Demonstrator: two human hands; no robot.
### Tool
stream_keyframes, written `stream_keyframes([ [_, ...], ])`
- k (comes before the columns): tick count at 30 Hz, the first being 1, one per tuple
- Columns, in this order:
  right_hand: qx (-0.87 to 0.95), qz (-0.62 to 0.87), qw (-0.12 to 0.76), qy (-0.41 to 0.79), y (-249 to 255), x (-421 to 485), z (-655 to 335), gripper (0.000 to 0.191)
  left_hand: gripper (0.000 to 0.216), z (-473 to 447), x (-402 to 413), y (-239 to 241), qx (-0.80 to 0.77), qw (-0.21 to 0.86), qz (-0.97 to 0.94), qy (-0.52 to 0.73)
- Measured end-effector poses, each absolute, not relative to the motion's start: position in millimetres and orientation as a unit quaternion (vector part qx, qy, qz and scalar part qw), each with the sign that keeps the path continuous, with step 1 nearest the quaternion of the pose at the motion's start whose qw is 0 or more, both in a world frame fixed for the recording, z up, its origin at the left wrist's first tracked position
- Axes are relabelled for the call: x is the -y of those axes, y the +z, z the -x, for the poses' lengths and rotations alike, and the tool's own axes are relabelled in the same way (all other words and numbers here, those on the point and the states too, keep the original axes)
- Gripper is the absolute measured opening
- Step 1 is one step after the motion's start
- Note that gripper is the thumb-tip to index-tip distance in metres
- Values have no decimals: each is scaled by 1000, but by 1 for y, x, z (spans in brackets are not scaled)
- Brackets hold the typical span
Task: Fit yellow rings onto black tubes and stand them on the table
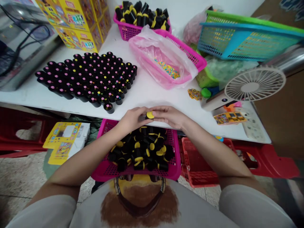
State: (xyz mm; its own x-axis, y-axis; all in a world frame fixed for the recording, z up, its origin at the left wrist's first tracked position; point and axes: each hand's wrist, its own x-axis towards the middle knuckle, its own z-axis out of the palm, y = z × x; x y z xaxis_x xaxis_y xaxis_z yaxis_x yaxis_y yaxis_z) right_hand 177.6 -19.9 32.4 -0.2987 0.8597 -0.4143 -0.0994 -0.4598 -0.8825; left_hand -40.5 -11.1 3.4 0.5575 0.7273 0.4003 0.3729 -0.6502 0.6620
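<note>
Both my hands meet at the table's front edge around one small black tube with a yellow cap (149,115). My left hand (133,118) wraps the tube's body, fingers curled. My right hand (169,115) pinches the yellow cap end. Just below them, on my lap, a pink basket (104,171) holds many black tubes with yellow caps (140,152). On the white table (152,91), to the left, a block of upright open black tubes (87,77) shows coloured beads inside.
A pink basket lined with a plastic bag (166,60) holds small coloured beads. Another pink basket (133,30) of capped tubes stands at the back. Yellow boxes (78,22), blue and green baskets (237,38), a white fan (254,84) and a red crate (201,164) surround the spot.
</note>
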Motion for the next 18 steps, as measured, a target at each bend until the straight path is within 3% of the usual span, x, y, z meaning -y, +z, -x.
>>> stream_keyframes([
  [11, 424, 471, 373, 678, 18, 23, -180, 36, 27, 37, 11, 7, -329, 281, -834, 341],
  [16, 454, 462, 371, 665, 22, 28, -175, 40, 46, 44, 18, 16, -362, 284, -831, 315],
  [18, 501, 462, 361, 637, 30, 24, -177, 41, 44, 53, 31, 25, -352, 292, -845, 278],
])
